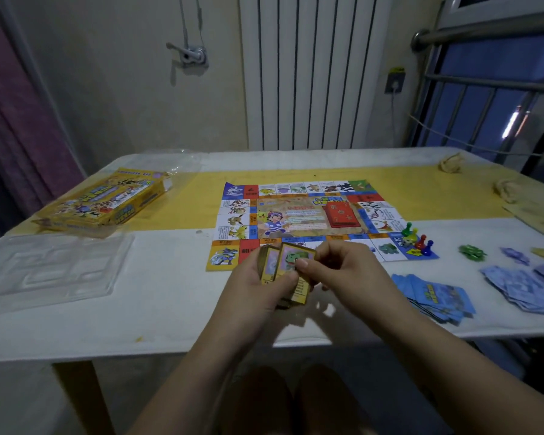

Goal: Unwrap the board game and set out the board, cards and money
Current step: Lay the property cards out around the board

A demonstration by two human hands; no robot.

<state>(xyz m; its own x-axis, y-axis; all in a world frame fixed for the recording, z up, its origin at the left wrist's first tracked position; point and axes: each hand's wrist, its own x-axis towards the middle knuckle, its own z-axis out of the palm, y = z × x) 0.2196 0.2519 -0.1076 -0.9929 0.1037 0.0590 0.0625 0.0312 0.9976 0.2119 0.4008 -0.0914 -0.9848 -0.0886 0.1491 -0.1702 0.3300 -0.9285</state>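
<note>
The board (299,215) lies open and flat in the middle of the surface (170,309), partly on a yellow strip (195,196). A red deck (339,215) sits on its centre, and four coloured pawns (416,240) stand together at its 4 o'clock corner. Just in front of the board, at 6 o'clock, both hands are above the surface with a pack of yellow cards (269,262). The left hand (258,287) is wrapped around this pack from below. The right hand (343,268) pinches the front card (296,265), with the thumb on its face, and this card is tilted away from the others. At 3 o'clock from the hands lies a spread pile of blue cards (434,296), and further right the purple money (525,284) lies in a loose heap. Small green pieces (471,252) lie between the pawns and the money. At 9 o'clock from the board is the yellow box (104,199), with a clear plastic tray (51,271) nearer to the person.
</note>
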